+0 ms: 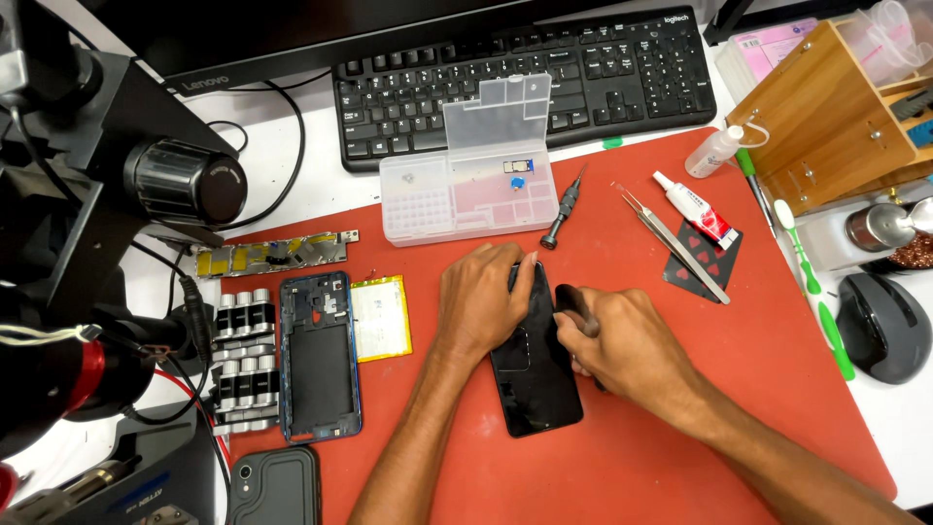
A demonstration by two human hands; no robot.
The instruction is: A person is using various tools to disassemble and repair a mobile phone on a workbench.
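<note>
The left hand (483, 306) presses flat on the black phone (533, 374) just right of the blue frame (319, 355); the right hand (622, 340) grips a dark tool (573, 306) (probably a pry tool). A slip could crack the glass.

A black phone (533, 374) lies flat on the red mat in front of me, its long side running away from me and tilted slightly to the left. Its glossy dark surface faces up. Its far end is hidden under my hands, and the near end shows rounded corners. A dark tool (573, 303) touches its right edge.
</note>
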